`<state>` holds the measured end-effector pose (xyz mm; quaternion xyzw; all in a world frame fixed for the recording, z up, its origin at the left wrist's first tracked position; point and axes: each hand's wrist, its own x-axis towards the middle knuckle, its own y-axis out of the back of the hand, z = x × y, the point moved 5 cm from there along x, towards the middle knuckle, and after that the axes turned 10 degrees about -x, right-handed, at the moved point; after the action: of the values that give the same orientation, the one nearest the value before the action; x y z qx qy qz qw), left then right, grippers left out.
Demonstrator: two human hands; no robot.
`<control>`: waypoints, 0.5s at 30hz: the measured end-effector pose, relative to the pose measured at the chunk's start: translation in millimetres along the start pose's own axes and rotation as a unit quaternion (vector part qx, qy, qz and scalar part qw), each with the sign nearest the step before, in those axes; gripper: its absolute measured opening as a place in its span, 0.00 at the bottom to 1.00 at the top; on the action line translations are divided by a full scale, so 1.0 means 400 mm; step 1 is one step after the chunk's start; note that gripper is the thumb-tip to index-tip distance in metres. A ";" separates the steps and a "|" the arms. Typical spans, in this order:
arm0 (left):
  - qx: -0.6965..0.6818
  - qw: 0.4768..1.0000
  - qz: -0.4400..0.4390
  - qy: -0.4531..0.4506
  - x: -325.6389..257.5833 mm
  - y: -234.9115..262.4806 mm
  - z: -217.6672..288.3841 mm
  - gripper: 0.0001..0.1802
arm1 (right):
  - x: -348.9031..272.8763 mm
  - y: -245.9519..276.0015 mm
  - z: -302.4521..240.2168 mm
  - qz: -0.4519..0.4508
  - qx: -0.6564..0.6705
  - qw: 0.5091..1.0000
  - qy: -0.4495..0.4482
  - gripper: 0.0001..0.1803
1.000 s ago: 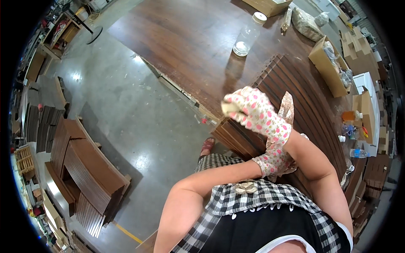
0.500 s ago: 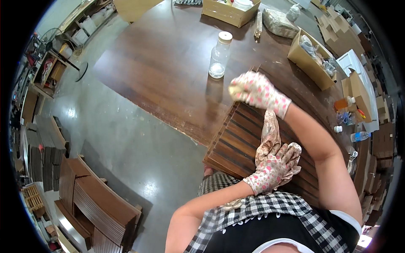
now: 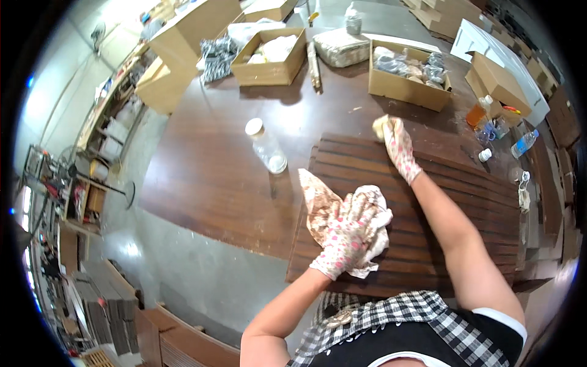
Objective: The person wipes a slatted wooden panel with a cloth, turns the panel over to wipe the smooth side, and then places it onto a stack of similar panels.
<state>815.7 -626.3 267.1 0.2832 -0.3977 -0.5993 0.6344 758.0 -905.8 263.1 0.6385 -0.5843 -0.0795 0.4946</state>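
A dark brown slatted wooden panel (image 3: 465, 202) lies flat on the large brown table (image 3: 208, 171). My left hand (image 3: 345, 238), in a flowered glove, presses a stained white rag (image 3: 318, 202) onto the panel's near left part. My right hand (image 3: 397, 144), gloved the same way, reaches to the panel's far edge and grips a small pale pad (image 3: 380, 127) against the wood.
A clear plastic bottle with a white cap (image 3: 266, 145) lies on the table left of the panel. Open cardboard boxes (image 3: 269, 58) (image 3: 406, 76) stand at the far side. Small bottles (image 3: 489, 125) sit at the right. Stacks of slatted panels (image 3: 110, 318) rest on the floor, lower left.
The view has swung toward the table. My right hand has reached out to the panel's far edge. My left hand has come down with the rag onto the panel.
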 end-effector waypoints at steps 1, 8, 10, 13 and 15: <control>0.029 0.999 0.020 0.001 0.034 -0.002 -0.036 0.35 | -0.015 0.016 -0.029 0.031 0.086 0.995 0.030 0.16; 0.116 0.977 0.113 0.137 0.356 0.067 -0.284 0.25 | -0.034 0.038 -0.032 0.051 0.172 0.983 -0.049 0.16; 0.072 0.976 0.097 0.179 0.395 0.089 -0.326 0.25 | -0.022 0.039 -0.038 0.063 0.160 0.985 -0.024 0.17; 0.160 0.964 0.186 0.106 0.348 0.120 -0.289 0.27 | -0.030 0.033 -0.024 0.041 0.147 0.986 -0.060 0.17; 0.125 0.958 0.131 0.221 0.284 0.123 -0.276 0.26 | -0.023 0.044 -0.010 0.045 0.155 0.986 -0.047 0.18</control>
<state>931.2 -745.2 269.3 0.4309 -0.3530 -0.3792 0.7389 746.2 -893.0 273.2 0.6760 -0.6402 0.0042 0.3649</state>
